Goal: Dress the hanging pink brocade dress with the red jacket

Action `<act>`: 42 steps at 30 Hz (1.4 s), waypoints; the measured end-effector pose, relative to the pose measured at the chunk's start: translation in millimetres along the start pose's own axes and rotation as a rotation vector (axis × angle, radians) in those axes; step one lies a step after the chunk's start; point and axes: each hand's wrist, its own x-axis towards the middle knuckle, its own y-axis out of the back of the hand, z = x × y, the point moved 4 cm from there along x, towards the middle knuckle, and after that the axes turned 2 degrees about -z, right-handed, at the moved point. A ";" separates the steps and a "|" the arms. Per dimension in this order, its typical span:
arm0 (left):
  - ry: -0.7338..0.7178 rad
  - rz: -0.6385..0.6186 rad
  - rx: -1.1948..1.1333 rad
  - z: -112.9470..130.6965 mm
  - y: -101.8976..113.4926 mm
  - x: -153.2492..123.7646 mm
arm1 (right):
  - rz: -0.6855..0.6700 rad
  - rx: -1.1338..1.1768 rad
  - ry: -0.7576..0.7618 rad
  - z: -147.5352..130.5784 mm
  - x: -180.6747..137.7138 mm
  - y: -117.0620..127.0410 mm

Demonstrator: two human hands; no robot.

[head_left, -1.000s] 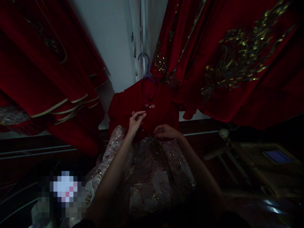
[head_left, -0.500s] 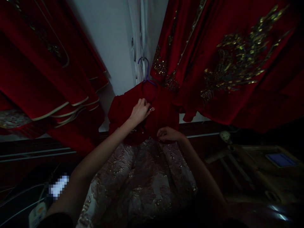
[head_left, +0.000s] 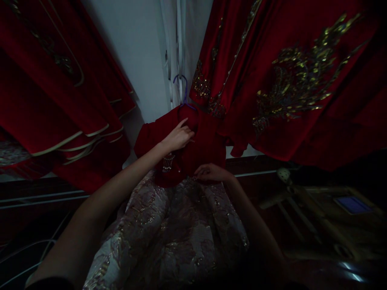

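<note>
And there, the left hand's [head_left: 179, 137] forefinger has flicked out of its bunch; the others curl half-closed, hold hidden. It's on the centred red top [head_left: 210, 141], so attention seems fixed on the upper ornament [head_left: 192, 140]. Tassel [head_left: 168, 162] at seven; towards five, the right hand [head_left: 211, 172], loosely curled by the hem, grip unclear.

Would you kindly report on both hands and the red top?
Left hand high at red top, right hand near its bottom. Top on purple hanger. Dim view; no obstruction seen.
</note>
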 end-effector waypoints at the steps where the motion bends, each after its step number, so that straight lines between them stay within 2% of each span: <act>1: 0.004 0.006 -0.020 -0.2 0.7 0.8 | 0.010 -0.012 0.001 0.4 -0.6 1.5; 8: -0.008 0.064 -0.024 -6.6 3.3 -2.8 | 0.059 0.007 -0.016 3.9 -3.9 9.2; 12: -0.042 0.065 0.126 -8.2 2.9 -11.5 | 0.077 0.034 -0.027 -0.2 -8.3 9.4; 15: -0.082 0.041 0.264 -8.7 1.7 -21.8 | 0.128 0.044 0.038 -9.2 -9.4 12.3; 17: -0.072 0.043 0.307 -11.1 0.2 -28.0 | 0.246 0.049 0.118 -20.7 -2.8 17.9; 21: 0.034 0.104 0.223 -20.6 -8.9 -32.4 | 0.693 0.172 0.259 -53.6 37.8 27.9; 22: 0.074 0.147 0.155 -23.9 -11.6 -32.3 | 0.793 0.226 0.283 -61.9 52.4 26.7; 24: 0.162 0.296 -0.038 -31.8 -14.2 -33.4 | 0.881 0.266 0.292 -76.4 83.4 17.9; 27: 0.247 0.526 -0.281 -43.3 -10.0 -42.3 | 1.035 0.030 0.275 -90.1 108.9 5.4; 29: 0.247 0.567 -0.302 -47.0 -1.3 -51.8 | 1.138 -0.155 0.234 -89.5 108.5 4.4; 31: 0.205 0.521 -0.201 -45.2 11.1 -62.2 | 1.193 -0.266 0.173 -82.3 100.2 12.0; 36: 0.097 0.379 0.241 -24.2 44.2 -79.2 | 1.227 -0.536 0.112 -72.5 70.5 49.4; 39: 0.119 0.315 0.431 -16.1 59.8 -75.1 | 1.231 -0.662 0.113 -76.3 55.6 68.3; 42: 0.192 0.325 0.521 -23.0 73.7 -65.3 | 1.222 -0.735 0.128 -79.4 46.8 83.1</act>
